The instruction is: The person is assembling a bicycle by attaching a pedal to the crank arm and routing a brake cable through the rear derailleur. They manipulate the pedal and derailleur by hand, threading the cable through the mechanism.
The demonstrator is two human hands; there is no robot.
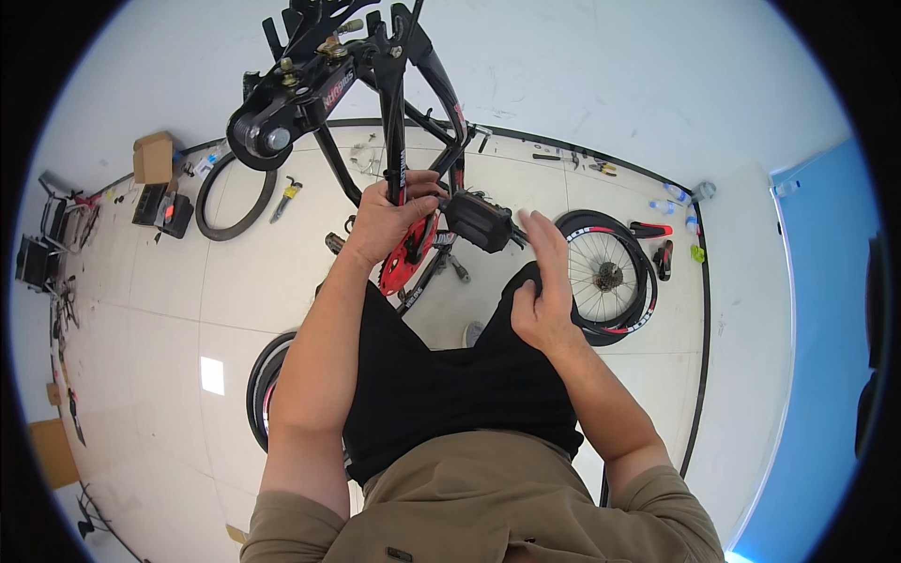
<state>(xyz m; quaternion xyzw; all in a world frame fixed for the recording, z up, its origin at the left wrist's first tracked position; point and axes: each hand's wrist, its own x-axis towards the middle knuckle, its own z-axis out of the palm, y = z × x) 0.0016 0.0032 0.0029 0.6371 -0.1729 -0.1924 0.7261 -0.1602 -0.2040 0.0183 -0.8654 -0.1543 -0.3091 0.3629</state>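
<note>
A black bicycle frame stands upside down in front of me, its dropouts and a roller-like part at the top. My left hand is closed around one of its slim tubes, thumb across the front. Just right of that hand is a black, blocky pedal with a brownish strip, close to my thumb tip. A red chainring shows below, partly covered by my left hand and leg. My right hand holds nothing; its fingers stretch upward just right of the pedal, and the thumb stands apart from them.
A wheel with a cassette lies at right, near bottles and a red-black part. Hand tools line the far wall. At left are a loose tire, a yellow-handled tool and an open carton.
</note>
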